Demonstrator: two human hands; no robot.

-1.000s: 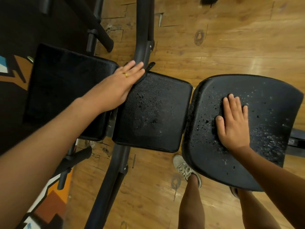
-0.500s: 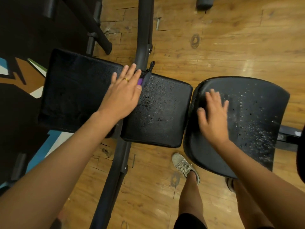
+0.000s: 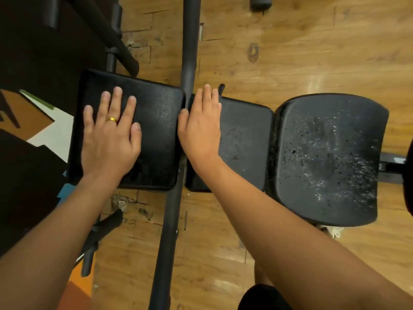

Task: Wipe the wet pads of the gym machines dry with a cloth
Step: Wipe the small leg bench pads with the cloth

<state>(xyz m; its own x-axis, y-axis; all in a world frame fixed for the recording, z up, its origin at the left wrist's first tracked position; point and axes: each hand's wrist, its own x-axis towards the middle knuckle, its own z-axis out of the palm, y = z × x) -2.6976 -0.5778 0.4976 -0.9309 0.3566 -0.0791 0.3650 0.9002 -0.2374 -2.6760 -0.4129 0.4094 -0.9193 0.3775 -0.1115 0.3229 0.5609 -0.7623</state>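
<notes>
Left grip lay flat, released, on one pad; right grip likewise on the next pad, frame bar between them.

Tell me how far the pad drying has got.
Done: the left pad shows no drops. In hand: left hand lies flat on it, right hand flat on the middle pad; no cloth visible. Left: the middle pad carries a few drops, the seat many.
</notes>
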